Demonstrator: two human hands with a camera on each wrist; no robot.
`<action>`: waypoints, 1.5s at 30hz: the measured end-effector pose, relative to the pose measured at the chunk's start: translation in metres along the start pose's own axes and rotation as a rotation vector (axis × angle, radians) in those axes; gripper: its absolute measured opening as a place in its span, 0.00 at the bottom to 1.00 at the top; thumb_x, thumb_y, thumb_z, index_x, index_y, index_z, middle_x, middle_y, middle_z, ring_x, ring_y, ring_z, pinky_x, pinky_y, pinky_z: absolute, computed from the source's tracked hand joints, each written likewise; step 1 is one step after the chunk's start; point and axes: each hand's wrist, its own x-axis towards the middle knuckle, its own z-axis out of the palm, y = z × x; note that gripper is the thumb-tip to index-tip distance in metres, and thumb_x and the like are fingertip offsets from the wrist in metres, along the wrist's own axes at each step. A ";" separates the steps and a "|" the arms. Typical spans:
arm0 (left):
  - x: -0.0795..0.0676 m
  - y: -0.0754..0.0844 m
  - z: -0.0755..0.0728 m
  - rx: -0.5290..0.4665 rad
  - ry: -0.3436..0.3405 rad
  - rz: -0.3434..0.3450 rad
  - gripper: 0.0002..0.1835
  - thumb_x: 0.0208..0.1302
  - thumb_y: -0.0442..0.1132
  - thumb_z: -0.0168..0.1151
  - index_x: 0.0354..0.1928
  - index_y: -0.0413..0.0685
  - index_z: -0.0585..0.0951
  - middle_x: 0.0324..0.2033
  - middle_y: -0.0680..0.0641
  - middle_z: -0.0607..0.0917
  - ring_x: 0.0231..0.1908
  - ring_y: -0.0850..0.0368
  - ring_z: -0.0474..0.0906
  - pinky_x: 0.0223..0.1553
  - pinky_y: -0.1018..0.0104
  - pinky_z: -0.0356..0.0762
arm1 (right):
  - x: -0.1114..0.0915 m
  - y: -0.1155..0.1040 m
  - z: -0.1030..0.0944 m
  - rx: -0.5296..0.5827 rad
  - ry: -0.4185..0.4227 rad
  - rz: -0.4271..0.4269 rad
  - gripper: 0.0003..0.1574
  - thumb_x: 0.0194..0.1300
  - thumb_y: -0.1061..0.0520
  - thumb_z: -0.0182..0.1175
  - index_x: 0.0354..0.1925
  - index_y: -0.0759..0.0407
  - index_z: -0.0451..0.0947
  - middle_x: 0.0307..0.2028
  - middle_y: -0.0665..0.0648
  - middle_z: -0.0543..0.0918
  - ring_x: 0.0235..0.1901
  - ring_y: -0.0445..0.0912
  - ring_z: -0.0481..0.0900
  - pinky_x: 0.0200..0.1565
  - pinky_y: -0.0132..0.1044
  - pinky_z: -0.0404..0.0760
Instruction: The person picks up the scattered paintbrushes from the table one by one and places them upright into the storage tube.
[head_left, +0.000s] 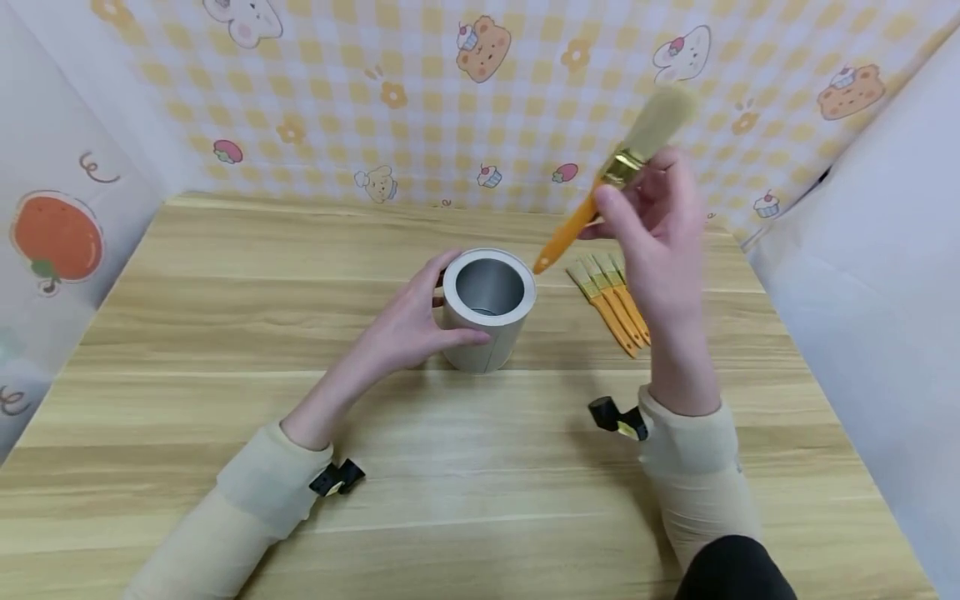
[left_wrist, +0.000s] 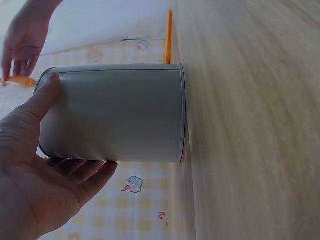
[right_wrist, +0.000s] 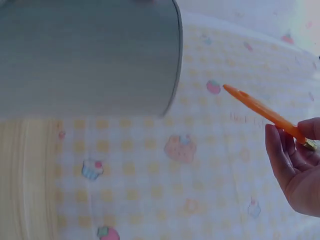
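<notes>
My left hand [head_left: 405, 329] holds a grey, hollow cylindrical container [head_left: 504, 340] that stands upright on the table. Its thumb lies across the near side and the other fingers reach round the far side, as the left wrist view also shows of this hand [left_wrist: 47, 185]. Above and to the right of the rim, my right hand [head_left: 663, 242] pinches a paintbrush [head_left: 576, 233] at the top of its orange handle, near the brass ferrule. The pale bristles point up and away, and the handle end slants down toward the container. In the right wrist view the bristles are out of frame.
Several more orange-handled paintbrushes [head_left: 611, 304] lie side by side on the wooden table [head_left: 225, 275], right of the container. Behind the table is a yellow checked backdrop [head_left: 315, 75] with cartoon prints. White panels [head_left: 885, 242] stand at both sides.
</notes>
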 end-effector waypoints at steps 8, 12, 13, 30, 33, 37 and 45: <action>0.000 -0.002 0.000 -0.017 -0.018 -0.001 0.59 0.52 0.50 0.82 0.80 0.53 0.55 0.73 0.50 0.68 0.72 0.51 0.69 0.69 0.48 0.77 | -0.008 0.008 0.035 -0.267 -0.149 0.022 0.12 0.71 0.66 0.61 0.51 0.67 0.73 0.37 0.56 0.81 0.34 0.45 0.84 0.37 0.36 0.90; 0.001 -0.001 -0.001 0.005 -0.036 0.005 0.58 0.52 0.52 0.82 0.80 0.55 0.56 0.74 0.50 0.68 0.72 0.51 0.69 0.69 0.48 0.77 | -0.011 0.016 0.039 -0.437 -0.218 0.039 0.12 0.70 0.62 0.65 0.47 0.66 0.76 0.36 0.56 0.84 0.35 0.42 0.83 0.39 0.32 0.87; 0.001 -0.001 -0.001 0.010 -0.039 0.008 0.58 0.52 0.52 0.82 0.80 0.55 0.56 0.74 0.50 0.68 0.72 0.51 0.69 0.69 0.48 0.77 | -0.011 0.018 0.039 -0.473 -0.235 0.035 0.11 0.69 0.62 0.67 0.46 0.65 0.77 0.35 0.56 0.85 0.34 0.41 0.83 0.38 0.31 0.85; 0.001 0.001 -0.003 -0.013 -0.066 -0.016 0.60 0.53 0.53 0.81 0.81 0.61 0.52 0.77 0.52 0.63 0.73 0.48 0.69 0.70 0.47 0.76 | -0.017 0.039 0.056 -0.712 -0.496 0.050 0.08 0.67 0.54 0.70 0.35 0.56 0.83 0.31 0.52 0.86 0.32 0.44 0.80 0.34 0.35 0.78; 0.001 0.001 -0.003 -0.022 -0.060 0.007 0.56 0.53 0.52 0.81 0.79 0.61 0.56 0.75 0.53 0.67 0.73 0.52 0.68 0.70 0.49 0.76 | -0.018 0.039 0.058 -0.724 -0.531 0.063 0.07 0.66 0.54 0.71 0.36 0.56 0.85 0.31 0.52 0.87 0.34 0.44 0.81 0.36 0.36 0.80; 0.001 0.000 -0.003 -0.021 -0.058 0.007 0.53 0.54 0.52 0.81 0.77 0.56 0.60 0.72 0.51 0.70 0.72 0.53 0.69 0.69 0.50 0.77 | -0.018 0.039 0.060 -0.722 -0.558 0.083 0.08 0.65 0.55 0.71 0.41 0.56 0.86 0.33 0.52 0.88 0.35 0.44 0.82 0.38 0.36 0.82; -0.001 -0.001 -0.003 -0.020 -0.049 -0.019 0.56 0.52 0.52 0.82 0.79 0.61 0.57 0.73 0.50 0.68 0.72 0.49 0.70 0.69 0.48 0.77 | -0.015 0.030 0.048 -0.694 -0.461 0.053 0.13 0.69 0.56 0.68 0.49 0.60 0.87 0.38 0.55 0.90 0.35 0.45 0.83 0.37 0.36 0.82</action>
